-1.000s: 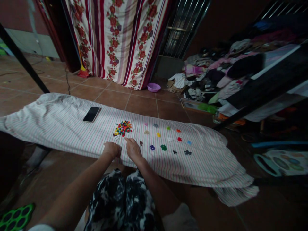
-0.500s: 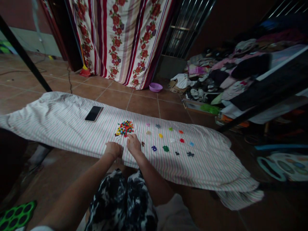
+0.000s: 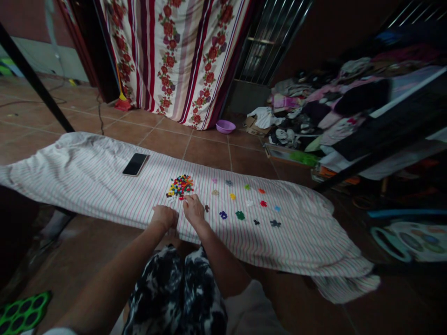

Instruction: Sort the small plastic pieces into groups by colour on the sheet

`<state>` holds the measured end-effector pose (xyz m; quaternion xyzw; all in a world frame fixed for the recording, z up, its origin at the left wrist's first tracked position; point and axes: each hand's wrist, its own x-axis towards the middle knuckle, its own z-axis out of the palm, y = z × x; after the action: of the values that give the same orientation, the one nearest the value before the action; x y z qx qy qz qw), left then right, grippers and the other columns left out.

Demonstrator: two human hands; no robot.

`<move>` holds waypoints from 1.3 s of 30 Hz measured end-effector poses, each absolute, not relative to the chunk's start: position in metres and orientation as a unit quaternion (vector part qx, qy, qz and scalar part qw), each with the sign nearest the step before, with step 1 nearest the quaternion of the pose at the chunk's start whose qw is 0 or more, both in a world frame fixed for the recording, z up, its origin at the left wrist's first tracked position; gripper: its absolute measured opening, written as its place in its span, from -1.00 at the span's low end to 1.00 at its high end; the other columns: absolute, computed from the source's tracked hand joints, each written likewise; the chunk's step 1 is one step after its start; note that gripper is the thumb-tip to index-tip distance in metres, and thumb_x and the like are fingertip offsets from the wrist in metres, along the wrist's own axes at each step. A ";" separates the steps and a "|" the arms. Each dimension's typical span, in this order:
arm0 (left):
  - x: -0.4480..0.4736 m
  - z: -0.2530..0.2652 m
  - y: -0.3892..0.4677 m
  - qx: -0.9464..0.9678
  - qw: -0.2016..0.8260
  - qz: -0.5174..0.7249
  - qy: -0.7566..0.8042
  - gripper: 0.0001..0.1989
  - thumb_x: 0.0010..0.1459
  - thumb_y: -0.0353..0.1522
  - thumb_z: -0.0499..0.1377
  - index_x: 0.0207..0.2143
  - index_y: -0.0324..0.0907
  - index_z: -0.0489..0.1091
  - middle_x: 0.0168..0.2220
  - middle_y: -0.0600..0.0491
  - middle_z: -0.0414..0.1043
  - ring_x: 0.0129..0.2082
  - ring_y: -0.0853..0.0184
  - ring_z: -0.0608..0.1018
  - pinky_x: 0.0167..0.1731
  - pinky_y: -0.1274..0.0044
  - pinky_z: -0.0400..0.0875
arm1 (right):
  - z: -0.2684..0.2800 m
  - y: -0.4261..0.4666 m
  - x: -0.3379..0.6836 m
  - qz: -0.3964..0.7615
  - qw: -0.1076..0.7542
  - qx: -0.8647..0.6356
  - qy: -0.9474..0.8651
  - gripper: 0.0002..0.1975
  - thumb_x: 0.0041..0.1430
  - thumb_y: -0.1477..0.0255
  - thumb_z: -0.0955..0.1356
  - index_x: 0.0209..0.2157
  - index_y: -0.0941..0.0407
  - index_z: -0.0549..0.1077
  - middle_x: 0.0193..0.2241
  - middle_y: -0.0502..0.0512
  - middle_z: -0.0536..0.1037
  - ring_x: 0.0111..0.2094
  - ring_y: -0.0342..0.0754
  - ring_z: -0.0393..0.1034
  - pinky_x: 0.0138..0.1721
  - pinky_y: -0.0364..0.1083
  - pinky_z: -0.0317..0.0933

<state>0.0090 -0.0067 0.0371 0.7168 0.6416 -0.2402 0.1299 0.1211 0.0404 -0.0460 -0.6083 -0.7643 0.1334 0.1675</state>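
Note:
A mixed heap of small coloured pieces (image 3: pixel 182 184), bead-like in size, lies on a striped cloth (image 3: pixel 101 186). At the heap's near edge is my right hand (image 3: pixel 194 210), fingers bent and closed, fingertips by a few red and white pieces; what they pinch, if anything, is too small to tell. My left hand (image 3: pixel 165 217) rests curled on the cloth's near side, left of the right hand, its fingertips hidden. Right of my hands lie small single-colour clusters, among them purple (image 3: pixel 223 215), green (image 3: pixel 240 215), yellow (image 3: pixel 233 197), red (image 3: pixel 263 204) and grey (image 3: pixel 275 224).
A phone (image 3: pixel 135 164) lies on the cloth left of the heap. Beyond it, a lilac basin (image 3: pixel 225 126) stands on the tiled floor before a floral curtain (image 3: pixel 167 60). Clothes (image 3: pixel 335 102) are piled at the right. A green holed tray (image 3: pixel 24 311) is at lower left.
The view has shifted very slightly. My right hand's fingers have moved a little at the heap's near edge, where the white pieces show less; my left hand stays in place.

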 end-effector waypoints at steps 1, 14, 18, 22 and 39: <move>0.009 0.036 -0.006 0.717 0.130 -0.241 0.641 -0.69 0.13 -0.39 0.07 -0.10 -0.20 0.50 -0.08 -0.23 0.52 -0.05 0.06 0.53 -0.07 0.21 0.38 | -0.046 0.040 0.121 0.134 0.170 -0.608 -0.764 -0.73 0.29 0.41 0.22 -0.07 0.01 0.47 -0.12 0.10 0.43 -0.15 -0.08 0.36 -0.17 -0.15 0.22; 0.008 0.033 -0.006 0.721 0.121 -0.243 0.638 -0.67 0.18 -0.40 0.00 -0.13 -0.23 0.51 -0.10 -0.25 0.52 -0.08 0.08 0.54 -0.11 0.25 0.40 | -0.047 0.042 0.112 0.139 0.179 -0.646 -0.729 -0.83 0.27 0.35 0.27 -0.20 -0.02 0.49 -0.18 0.03 0.46 -0.16 -0.09 0.36 -0.25 -0.17 0.18; 0.009 0.032 -0.005 0.723 0.120 -0.246 0.634 -0.65 0.18 -0.43 -0.04 -0.14 -0.25 0.51 -0.10 -0.27 0.51 -0.07 0.07 0.54 -0.11 0.24 0.40 | -0.046 0.040 0.114 0.149 0.203 -0.653 -0.715 -0.84 0.24 0.36 0.28 -0.21 0.00 0.48 -0.20 0.02 0.50 -0.15 -0.09 0.38 -0.22 -0.17 0.17; 0.008 0.024 -0.002 0.728 0.118 -0.245 0.629 -0.67 0.16 -0.37 0.01 -0.14 -0.19 0.52 -0.12 -0.26 0.53 -0.08 0.06 0.55 -0.12 0.23 0.41 | -0.045 0.039 0.117 0.171 0.237 -0.645 -0.706 -0.86 0.22 0.41 0.27 -0.25 0.04 0.46 -0.25 0.00 0.55 -0.18 -0.10 0.41 -0.17 -0.17 0.18; 0.003 0.016 -0.004 0.736 0.088 -0.245 0.625 -0.64 0.17 -0.45 -0.04 -0.14 -0.19 0.52 -0.16 -0.22 0.54 -0.10 0.12 0.57 -0.18 0.34 0.44 | -0.033 0.054 0.277 0.194 0.470 -0.629 -0.588 -0.85 0.05 0.37 0.25 -0.33 0.08 0.39 -0.39 0.04 0.56 -0.38 -0.09 0.47 -0.29 -0.12 0.32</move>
<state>0.0031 -0.0042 0.0156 0.7365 0.6245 -0.2447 0.0878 0.2772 0.0537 -0.0330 -0.6286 -0.5884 0.1944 0.4699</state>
